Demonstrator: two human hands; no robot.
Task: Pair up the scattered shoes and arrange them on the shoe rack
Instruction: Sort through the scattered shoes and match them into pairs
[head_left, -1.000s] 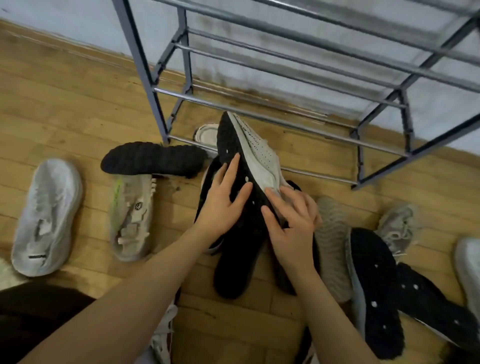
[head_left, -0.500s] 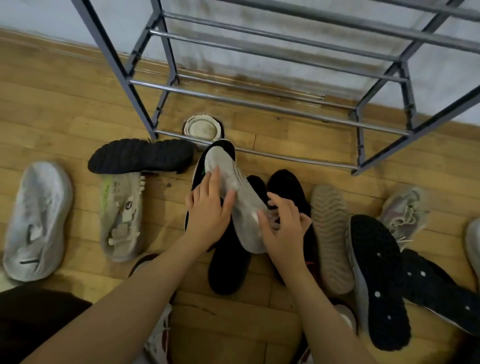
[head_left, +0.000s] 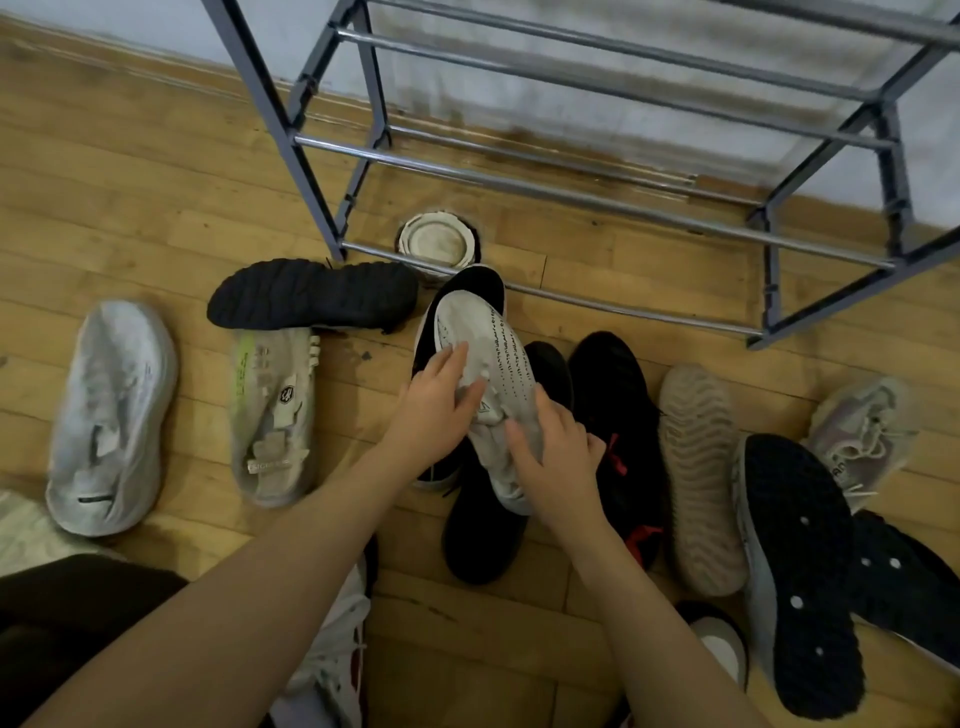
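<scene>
- Shoes lie scattered on the wooden floor in front of me, and the grey metal shoe rack stands against the wall with nothing on its bars.
- My left hand rests on the white perforated sneaker, fingers fairly straight and spread over its upper, thumb along its side.
- My right hand curls round the heel end of that same sneaker, fingers gripping its collar.
- The sneaker lies on top of the black shoes, toe pointing at the rack's lowest bar.
- Just right of it sits a black shoe with red laces, then a beige sole turned up, then a black studded sole.
- To my left lie a white shoe, a strapped cream shoe and an upturned black sole.
- A round white disc sits on the floor under the rack.
</scene>
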